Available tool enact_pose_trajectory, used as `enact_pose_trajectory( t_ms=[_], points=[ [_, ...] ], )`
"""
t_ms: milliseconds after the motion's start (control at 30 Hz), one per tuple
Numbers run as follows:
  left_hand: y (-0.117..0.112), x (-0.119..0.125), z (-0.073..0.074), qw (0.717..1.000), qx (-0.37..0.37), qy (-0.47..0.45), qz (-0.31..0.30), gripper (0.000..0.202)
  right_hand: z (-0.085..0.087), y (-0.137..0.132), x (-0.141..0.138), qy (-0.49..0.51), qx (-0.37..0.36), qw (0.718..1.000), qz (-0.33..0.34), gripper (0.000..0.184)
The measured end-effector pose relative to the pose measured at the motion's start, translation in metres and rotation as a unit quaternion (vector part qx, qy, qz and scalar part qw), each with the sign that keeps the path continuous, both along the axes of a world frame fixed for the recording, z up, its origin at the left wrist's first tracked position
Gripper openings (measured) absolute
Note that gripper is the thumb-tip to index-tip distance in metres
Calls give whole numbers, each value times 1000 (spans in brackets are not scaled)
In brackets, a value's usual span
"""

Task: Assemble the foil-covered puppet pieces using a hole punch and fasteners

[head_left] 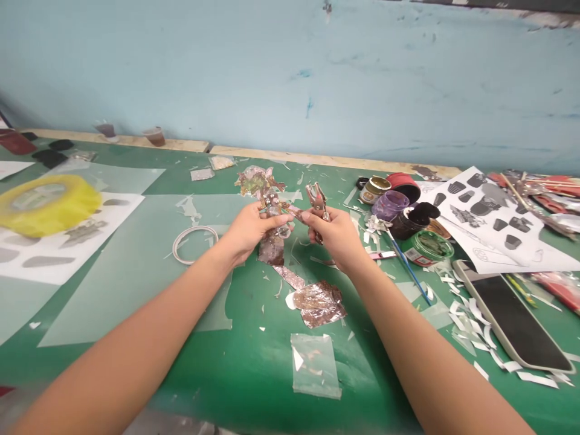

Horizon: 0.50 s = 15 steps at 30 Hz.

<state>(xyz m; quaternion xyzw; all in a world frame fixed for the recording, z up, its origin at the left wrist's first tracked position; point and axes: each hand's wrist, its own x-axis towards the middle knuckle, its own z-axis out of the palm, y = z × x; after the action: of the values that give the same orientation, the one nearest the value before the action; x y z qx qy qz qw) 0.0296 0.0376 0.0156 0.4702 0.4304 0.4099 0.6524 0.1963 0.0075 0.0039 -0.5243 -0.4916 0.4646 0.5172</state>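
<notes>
In the middle of the green table, my left hand (pixel 247 232) is closed in a pinch on a shiny, patterned brown piece (pixel 272 206). My right hand (pixel 333 235) is wrapped round a small pair of pliers (pixel 316 198), jaws pointing up and away. Between the two hands runs a narrow brown strip (pixel 292 210), whose right end meets my right thumb and forefinger. Just behind the left fingers lies a crumpled, mottled pink-green piece (pixel 257 180). Below the hands are a brown foil-like sheet (pixel 319 302) and a glittery strip (pixel 289 277). My fingers hide part of the held piece.
A clear plastic bag (pixel 316 365) lies nearest me. To the left are a white ring (pixel 194 244) and a yellow tape roll (pixel 49 204). Paint jars (pixel 392 205), a paintbrush (pixel 410 266), printed sheets (pixel 492 217), paper scraps and a phone (pixel 512 317) crowd the right.
</notes>
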Motion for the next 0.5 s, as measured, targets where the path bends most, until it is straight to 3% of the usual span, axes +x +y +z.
enact_pose_trajectory(
  t_ms=[100,233,367,500],
  points=[
    [-1,0,2,999,-16,-27,-9,29,1,-1,1,22,2,1000,-2,25],
    [-2,0,2,1000,0,24,-1,31,2,-2,1,99,1,995,6,29],
    [0,1,-3,992,82,95,10,40,5,-4,-3,86,0,996,33,33],
    [3,-1,-7,970,167,175,35,29,5,-4,-6,21,5,999,33,30]
  ],
)
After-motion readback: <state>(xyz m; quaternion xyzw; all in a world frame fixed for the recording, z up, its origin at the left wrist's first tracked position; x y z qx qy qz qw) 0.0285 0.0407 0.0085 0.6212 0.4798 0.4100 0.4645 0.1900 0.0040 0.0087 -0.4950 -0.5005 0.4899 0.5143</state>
